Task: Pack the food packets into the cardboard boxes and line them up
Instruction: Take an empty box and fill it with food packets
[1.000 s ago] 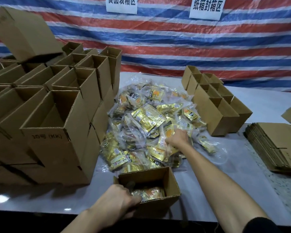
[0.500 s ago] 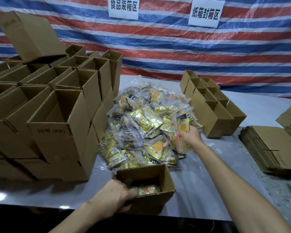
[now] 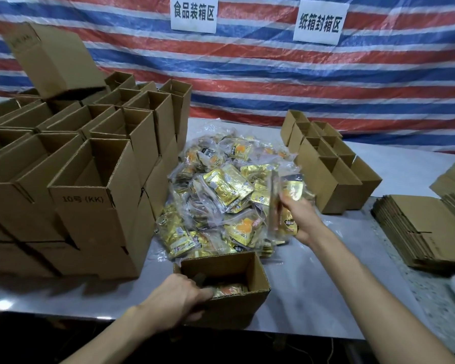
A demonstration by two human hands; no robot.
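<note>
Up off the pile point(image 3: 221, 195) since a second ago: right hand point(image 3: 300, 219), then pressed down among the heap, now raised at the pile's near right edge and clenched round a small bunch of packets point(image 3: 290, 191), held upright and blurred, count impossible to tell. Already lifted half a second ago; since then drawn a little nearer. Left hand point(image 3: 179, 298) unchanged throughout, gripping the near left rim of the open box point(image 3: 258, 298), fingers curled over the edge into it. Box in the same spot at the near edge of the table point(image 3: 313, 298), just in front of the pile, with at least one orange packet point(image 3: 230, 288) lying low inside. Meaning for the task: pick done, carry under way, probably down and left into the steadied box next. Plenty of room left inside, so likely several more grabs before full. Lining up not yet begun for this box; row of boxes point(image 3: 334, 185) at the right beyond the pile, tall stack point(image 3: 97, 206) at the left
</note>
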